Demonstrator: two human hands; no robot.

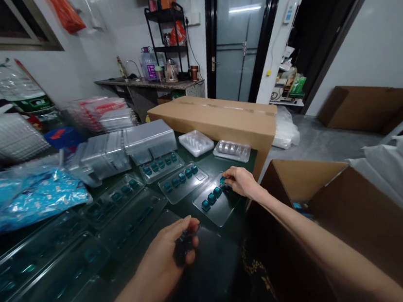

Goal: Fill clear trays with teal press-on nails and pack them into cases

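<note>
My right hand [241, 181] is pinched over the far end of a clear plastic tray [219, 214], its fingertips closed on a small teal piece [223, 180]. In that same tray, several teal cube-shaped pieces [211, 198] sit in a row. Nearer to me, my left hand [172, 247] is curled around a few small dark pieces [184, 247] above the table; their exact kind is hard to make out. Beyond lies a second clear tray [199, 175] with its own row of teal pieces, and more such trays [133, 223] spread to the left.
Stacked clear plastic trays [150, 140] and a blue patterned bag [37, 190] occupy the table's left back. A long cardboard box [215, 115] stands behind. Two white trays [196, 143] are near it. At right is an open cardboard box [360, 219] with teal pieces inside.
</note>
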